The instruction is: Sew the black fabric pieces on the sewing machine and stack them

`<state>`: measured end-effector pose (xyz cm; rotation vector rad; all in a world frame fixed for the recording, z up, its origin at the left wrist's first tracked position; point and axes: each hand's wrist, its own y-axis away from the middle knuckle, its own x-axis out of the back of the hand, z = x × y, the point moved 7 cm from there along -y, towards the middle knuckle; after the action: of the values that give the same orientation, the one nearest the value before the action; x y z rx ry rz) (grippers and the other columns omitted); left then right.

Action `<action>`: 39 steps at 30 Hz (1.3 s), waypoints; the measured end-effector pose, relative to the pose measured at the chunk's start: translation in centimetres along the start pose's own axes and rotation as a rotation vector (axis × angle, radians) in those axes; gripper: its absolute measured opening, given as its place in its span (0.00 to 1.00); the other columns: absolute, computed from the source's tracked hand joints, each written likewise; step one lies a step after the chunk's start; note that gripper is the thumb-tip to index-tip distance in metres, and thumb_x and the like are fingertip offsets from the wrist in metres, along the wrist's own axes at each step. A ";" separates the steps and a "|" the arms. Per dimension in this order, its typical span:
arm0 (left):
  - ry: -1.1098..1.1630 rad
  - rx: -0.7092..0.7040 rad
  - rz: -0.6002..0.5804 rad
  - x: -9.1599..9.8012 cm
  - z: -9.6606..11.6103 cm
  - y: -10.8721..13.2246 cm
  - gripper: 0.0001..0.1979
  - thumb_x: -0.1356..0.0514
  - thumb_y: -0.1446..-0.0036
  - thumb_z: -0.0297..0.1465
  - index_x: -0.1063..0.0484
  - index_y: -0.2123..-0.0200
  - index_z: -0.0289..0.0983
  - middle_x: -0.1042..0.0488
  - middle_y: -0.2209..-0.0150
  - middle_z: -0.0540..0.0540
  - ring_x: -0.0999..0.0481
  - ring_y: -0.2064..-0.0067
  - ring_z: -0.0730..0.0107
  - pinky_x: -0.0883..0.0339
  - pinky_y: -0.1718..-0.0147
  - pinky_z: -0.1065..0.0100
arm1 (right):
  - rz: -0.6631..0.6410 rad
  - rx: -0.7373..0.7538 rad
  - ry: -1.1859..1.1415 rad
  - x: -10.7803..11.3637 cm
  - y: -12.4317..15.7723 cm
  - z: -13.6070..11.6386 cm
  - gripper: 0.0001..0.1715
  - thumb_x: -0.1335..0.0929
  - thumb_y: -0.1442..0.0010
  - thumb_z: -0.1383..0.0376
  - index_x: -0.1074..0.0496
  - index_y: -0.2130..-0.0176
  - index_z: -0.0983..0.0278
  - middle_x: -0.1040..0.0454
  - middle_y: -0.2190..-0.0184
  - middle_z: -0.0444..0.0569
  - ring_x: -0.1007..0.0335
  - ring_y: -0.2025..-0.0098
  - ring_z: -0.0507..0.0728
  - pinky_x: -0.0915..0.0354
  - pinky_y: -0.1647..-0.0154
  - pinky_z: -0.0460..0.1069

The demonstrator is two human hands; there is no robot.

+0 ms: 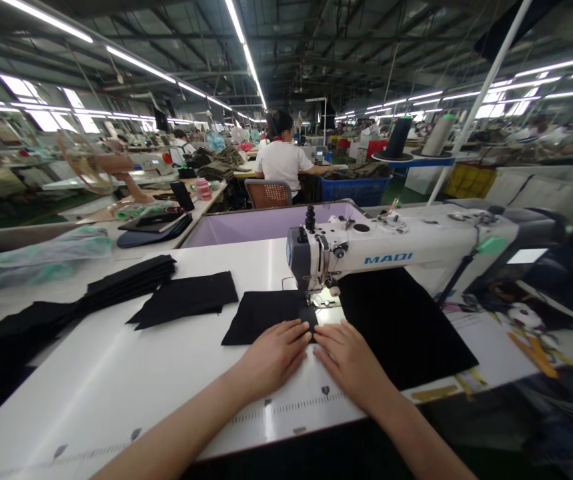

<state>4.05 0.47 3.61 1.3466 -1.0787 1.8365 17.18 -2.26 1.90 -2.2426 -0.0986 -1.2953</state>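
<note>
A black fabric piece (266,313) lies flat on the white sewing table, its right end by the presser foot. My left hand (277,353) rests flat over its near right corner, fingers stretched out and pointing right. My right hand (349,357) lies flat on the table just in front of the lit needle plate (327,298), its fingertips close to those of my left. Both hands are open. The sewing machine (386,243) stands over the plate. A larger black fabric piece (401,333) spreads under its arm, beside my right hand.
Black fabric pieces (191,297) and a long stack of black fabric (131,280) lie on the left. Scissors with orange handles (533,353) sit at the right. Behind the table are a purple-lined bin (246,227), a seated person (281,163) and a blue crate (353,191).
</note>
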 end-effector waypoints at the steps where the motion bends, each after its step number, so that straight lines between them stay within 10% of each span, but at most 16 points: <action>1: 0.000 0.003 0.001 0.0 -0.4 -0.3 0.18 0.49 0.31 0.32 0.29 0.43 0.35 0.28 0.41 0.38 0.28 0.41 0.54 0.32 0.42 0.51 | -0.001 -0.003 -0.001 0.0 -0.4 0.2 0.13 0.35 0.32 0.66 0.27 0.50 0.63 0.24 0.48 0.51 0.30 0.46 0.61 0.42 0.36 0.65; 20: -0.017 -0.006 0.025 0.1 -6.2 -4.1 0.18 0.51 0.30 0.32 0.27 0.45 0.32 0.26 0.44 0.37 0.27 0.43 0.58 0.35 0.40 0.56 | -0.011 -0.005 0.014 -0.3 -3.1 1.3 0.13 0.33 0.34 0.65 0.26 0.50 0.62 0.24 0.48 0.51 0.31 0.45 0.61 0.36 0.41 0.60; 39: -0.133 0.365 -0.073 -1.3 -7.6 -2.6 0.25 0.49 0.31 0.38 0.38 0.35 0.36 0.41 0.32 0.37 0.43 0.31 0.49 0.46 0.36 0.45 | 0.118 -0.032 -0.031 0.3 -2.0 1.1 0.12 0.36 0.34 0.67 0.25 0.54 0.63 0.23 0.52 0.54 0.27 0.49 0.61 0.30 0.44 0.59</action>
<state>3.15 8.40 1.88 1.7140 -0.7683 1.9766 17.53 -0.08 2.54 -2.2591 0.0425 -1.2084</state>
